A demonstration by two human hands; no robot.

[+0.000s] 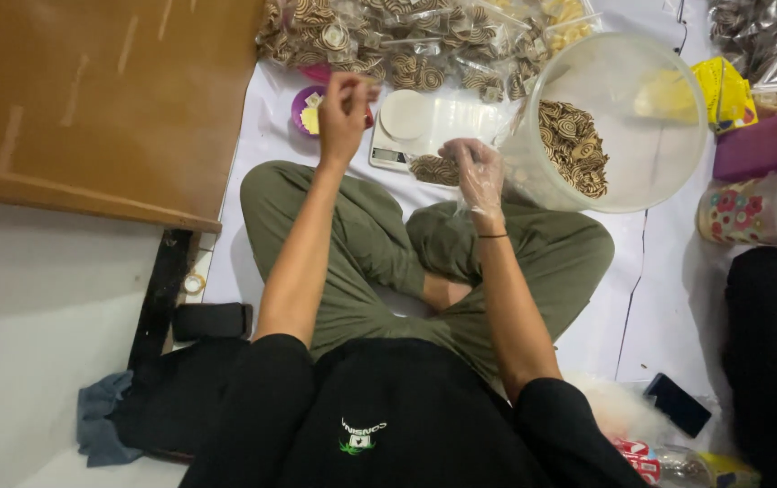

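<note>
I sit cross-legged on a white sheet. My left hand is raised in front of me, fingers pinched on a small item I cannot make out, above a purple lid. My right hand, in a thin clear plastic glove, holds a small clear bag of swirl cookies over the edge of a white kitchen scale. Just right of that hand a big clear tub lies tilted with brown swirl cookies inside.
Sealed bags of swirl cookies pile up at the back. A brown wooden board fills the left. A floral jar, a purple box, a yellow packet and a dark phone lie right. Another person's dark-clothed leg sits at the right edge.
</note>
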